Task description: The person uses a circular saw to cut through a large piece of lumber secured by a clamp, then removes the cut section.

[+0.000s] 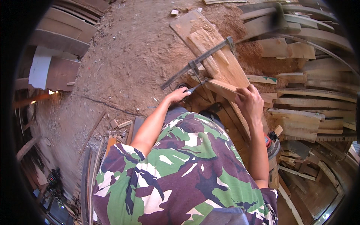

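A long metal bar clamp (212,51) lies slantwise across pale wooden pieces (202,41) on a sawdust-covered plank. My left hand (178,95) is closed round the clamp's screw handle (191,90), whose thin shaft runs up to the near jaw. Just right of that jaw is a short wooden board (222,87), tilted across the work. My right hand (249,100) grips this board at its right end, fingers bent over the upper edge. The palm side of both hands is hidden.
Stacked boards (315,101) fill the right side. A red and grey power tool (270,141) sits beside my right forearm. Planks (62,30) stand at the far left, and a dark cable (107,104) crosses the dirt floor (127,52). Wood strips (90,176) lie by my left side.
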A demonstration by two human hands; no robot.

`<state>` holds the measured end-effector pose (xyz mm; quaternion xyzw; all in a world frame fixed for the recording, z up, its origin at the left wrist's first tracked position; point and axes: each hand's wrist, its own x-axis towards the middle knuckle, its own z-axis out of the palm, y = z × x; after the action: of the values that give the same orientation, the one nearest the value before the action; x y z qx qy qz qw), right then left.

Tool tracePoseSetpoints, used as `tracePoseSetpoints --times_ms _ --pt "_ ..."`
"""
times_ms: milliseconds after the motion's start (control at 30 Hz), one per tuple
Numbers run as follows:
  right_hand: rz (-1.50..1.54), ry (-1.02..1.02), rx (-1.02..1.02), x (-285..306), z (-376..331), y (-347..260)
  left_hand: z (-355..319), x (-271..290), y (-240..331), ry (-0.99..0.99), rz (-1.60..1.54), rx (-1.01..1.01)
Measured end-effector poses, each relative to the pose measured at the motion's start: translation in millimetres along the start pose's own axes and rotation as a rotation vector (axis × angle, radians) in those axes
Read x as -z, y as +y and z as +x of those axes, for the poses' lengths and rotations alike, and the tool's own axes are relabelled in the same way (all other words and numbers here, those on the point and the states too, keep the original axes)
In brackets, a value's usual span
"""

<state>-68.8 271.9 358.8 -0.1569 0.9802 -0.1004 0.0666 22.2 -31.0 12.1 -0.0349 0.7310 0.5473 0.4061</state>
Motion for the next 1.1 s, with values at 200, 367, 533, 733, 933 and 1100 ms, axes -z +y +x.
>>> tracePoseSetpoints --times_ms 200,367,533,733,933,1100 --pt "0.081 0.009 0.009 -13 -1 4 17 14 50 -0.067 -0.144 0.075" --pt "0.062 0.003 0.111 -13 2 3 41 -16 83 0.092 -0.299 0.130" --pt "0.061 0.002 0.170 -7 4 1 66 -10 101 0.084 -0.316 0.359" --pt "0.054 -0.004 0.149 -15 -4 5 66 -30 128 0.225 -0.427 0.365" --pt "0.066 -0.017 0.100 -11 -19 10 70 -41 120 0.379 -0.474 0.281" --pt "0.075 -0.004 0.080 -12 -28 19 70 -28 102 0.272 -0.572 0.189"
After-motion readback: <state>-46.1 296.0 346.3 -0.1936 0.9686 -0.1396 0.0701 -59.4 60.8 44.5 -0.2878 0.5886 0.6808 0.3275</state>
